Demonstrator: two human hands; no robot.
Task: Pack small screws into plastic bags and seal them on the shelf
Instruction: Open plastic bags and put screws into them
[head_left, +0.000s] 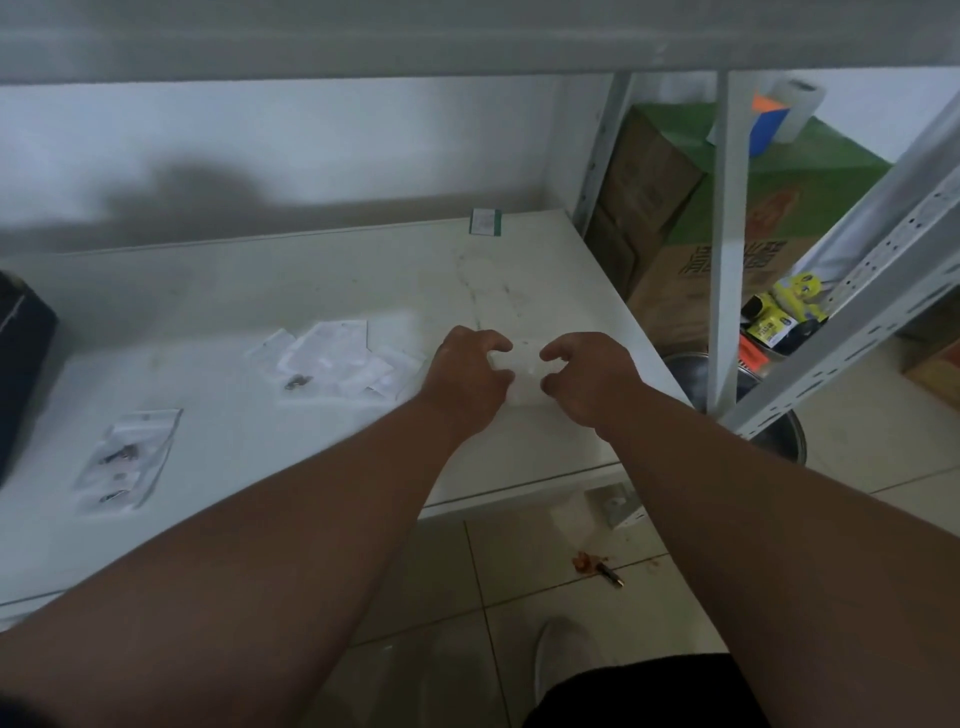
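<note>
Both hands meet over the right part of the white shelf. My left hand and my right hand each pinch an edge of a small clear plastic bag held between them just above the shelf. What the bag contains is too blurred to tell. A loose heap of empty clear bags lies left of my hands, with a few dark screws at its near edge. Further left, near the front, lie filled bags with dark screws.
A dark box stands at the shelf's left end. A small green-edged card lies at the back right. Right of the shelf rise metal uprights, cardboard boxes and a metal pot on the tiled floor.
</note>
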